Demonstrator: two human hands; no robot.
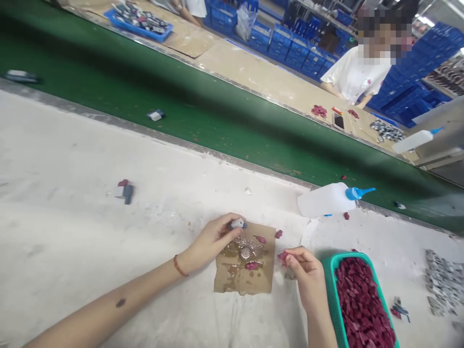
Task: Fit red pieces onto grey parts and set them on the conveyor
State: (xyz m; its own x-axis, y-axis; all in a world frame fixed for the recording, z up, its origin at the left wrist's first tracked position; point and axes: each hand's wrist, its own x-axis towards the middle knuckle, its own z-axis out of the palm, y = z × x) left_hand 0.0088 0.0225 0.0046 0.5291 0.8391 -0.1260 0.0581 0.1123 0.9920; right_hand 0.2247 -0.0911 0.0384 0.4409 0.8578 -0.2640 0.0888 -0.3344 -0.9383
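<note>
My left hand (221, 234) grips a small grey-and-white moulded part (238, 224) over the top edge of a brown cardboard piece (263, 280). To the right of the cardboard, my right hand (306, 270) pinches a small dark-pink piece (283, 256) between thumb and fingertips. Glossy clear wet patches and a round cap-like thing (245, 253) are on the cardboard. Two pink pieces lie there as well, one low (251, 266) and one higher (261, 239). Another pink piece (279, 234) rests just off its right edge.
Right of my right hand stands a green basket (328, 270) full of pink pieces. A white squeeze bottle (321, 200) lies behind it. Beyond the table runs a green conveyor belt (217, 121) carrying grey parts. Across it, a person (362, 77) sits at another bench.
</note>
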